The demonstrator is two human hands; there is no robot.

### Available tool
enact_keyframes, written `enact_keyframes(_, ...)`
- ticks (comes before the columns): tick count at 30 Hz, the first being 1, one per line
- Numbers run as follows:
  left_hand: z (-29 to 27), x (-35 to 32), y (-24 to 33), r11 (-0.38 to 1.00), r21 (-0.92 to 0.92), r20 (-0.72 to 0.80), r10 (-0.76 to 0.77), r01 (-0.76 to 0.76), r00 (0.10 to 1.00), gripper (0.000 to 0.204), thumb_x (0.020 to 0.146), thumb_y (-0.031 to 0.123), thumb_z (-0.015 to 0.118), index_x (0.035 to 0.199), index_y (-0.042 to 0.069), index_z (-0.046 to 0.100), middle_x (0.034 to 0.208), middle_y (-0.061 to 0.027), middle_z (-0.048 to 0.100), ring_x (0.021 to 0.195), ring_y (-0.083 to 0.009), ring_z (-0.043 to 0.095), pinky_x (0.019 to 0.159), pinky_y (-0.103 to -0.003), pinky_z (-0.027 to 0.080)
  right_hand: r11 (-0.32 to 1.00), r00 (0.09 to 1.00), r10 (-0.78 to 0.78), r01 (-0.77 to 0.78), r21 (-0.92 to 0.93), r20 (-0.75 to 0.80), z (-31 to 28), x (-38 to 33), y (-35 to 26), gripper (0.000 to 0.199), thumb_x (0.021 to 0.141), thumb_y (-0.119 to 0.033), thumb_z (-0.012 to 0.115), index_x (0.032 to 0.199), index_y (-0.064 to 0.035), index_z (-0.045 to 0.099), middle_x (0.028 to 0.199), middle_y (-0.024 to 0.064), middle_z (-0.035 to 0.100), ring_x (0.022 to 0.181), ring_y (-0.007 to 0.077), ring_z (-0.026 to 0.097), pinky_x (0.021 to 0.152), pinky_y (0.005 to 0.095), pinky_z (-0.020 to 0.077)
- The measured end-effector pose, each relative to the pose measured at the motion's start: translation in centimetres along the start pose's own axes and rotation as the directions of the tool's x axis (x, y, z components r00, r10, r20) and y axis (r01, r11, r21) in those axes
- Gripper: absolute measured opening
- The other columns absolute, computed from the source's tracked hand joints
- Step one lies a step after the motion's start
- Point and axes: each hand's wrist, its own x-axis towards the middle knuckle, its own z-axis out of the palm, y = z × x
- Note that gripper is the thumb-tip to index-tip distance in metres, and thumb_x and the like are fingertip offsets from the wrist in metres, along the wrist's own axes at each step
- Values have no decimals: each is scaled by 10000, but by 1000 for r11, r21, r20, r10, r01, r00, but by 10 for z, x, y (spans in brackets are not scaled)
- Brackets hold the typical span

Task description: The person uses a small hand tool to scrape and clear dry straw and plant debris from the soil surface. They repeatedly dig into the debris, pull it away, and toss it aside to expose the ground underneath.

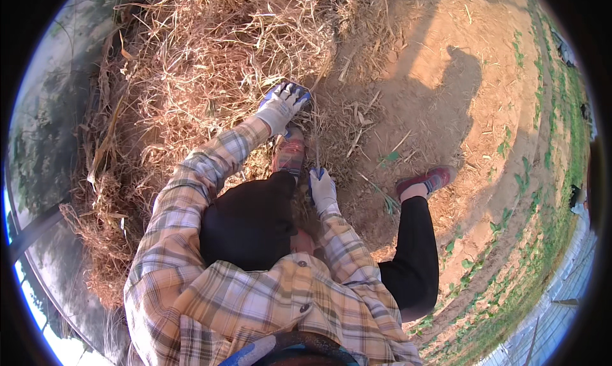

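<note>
the left hand (281, 106), in a white and blue work glove, grips a tuft at the edge of the big tangled heap of dry yellow straw (210, 60), fingers curled shut. the right hand (322, 189), gloved alike, is closed around a thin upright stalk or tool handle (317, 150); which one is hard to tell. a red shoe (289, 153) is half hidden between them.

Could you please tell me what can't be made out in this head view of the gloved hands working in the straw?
- Left hand: palm side hidden by its own back.
- Right hand: grip on thin stalk too small to confirm.
- Left shoe: toe buried under straw pile.
</note>
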Motion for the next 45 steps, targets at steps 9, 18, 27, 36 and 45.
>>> enact_keyframes(9, 52, 42, -22, 978, -205, 221, 24, 22, 975, 777, 683, 388, 735, 1315, 75, 409, 1042, -138, 628, 975, -296, 604, 821, -391, 474, 979, 995, 95, -87, -185, 38, -24, -44, 19, 382, 853, -408, 522, 992, -53, 552, 899, 210, 625, 876, 400, 583, 724, 463, 454)
enact_keyframes(18, 51, -1, 11, 997, -77, -5, 13, -13, 1000, 270, 800, 224, 571, 999, 61, 650, 935, -124, 669, 912, -292, 638, 755, -400, 490, 981, 995, 90, -97, -168, -45, -44, -82, 6, 382, 851, -404, 523, 930, -35, 582, 848, 197, 634, 856, 375, 597, 720, 444, 456)
enact_keyframes(27, 40, -89, -16, 968, 143, -22, -204, 205, 979, 217, 837, 149, 510, 1028, 141, 613, 889, -39, 677, 903, -226, 647, 670, -382, 516, 817, 994, 101, -54, 575, -50, -28, -19, 26, 282, 872, -370, 539, 768, -109, 537, 530, 12, 465, 370, 154, 425, 324, 322, 355)
enact_keyframes(36, 90, -187, -79, 977, 79, -88, -190, 197, 978, 268, 806, 282, 561, 1045, 165, 592, 991, -51, 592, 1007, -232, 546, 788, -397, 440, 773, 996, 71, -84, 629, 46, -22, -51, 19, 264, 874, -364, 546, 789, -115, 514, 459, 17, 398, 290, 162, 354, 265, 346, 311)
enact_keyframes(45, 106, -135, 18, 983, -117, -223, -166, 142, 961, 978, 699, 628, 589, 1390, 24, 251, 1441, -196, 247, 1357, -350, 167, 1100, -483, 104, 964, 996, -85, 81, 251, 4, -9, -55, -5, 363, 849, -377, 567, 892, -20, 612, 734, 122, 630, 705, 260, 616, 659, 360, 457)
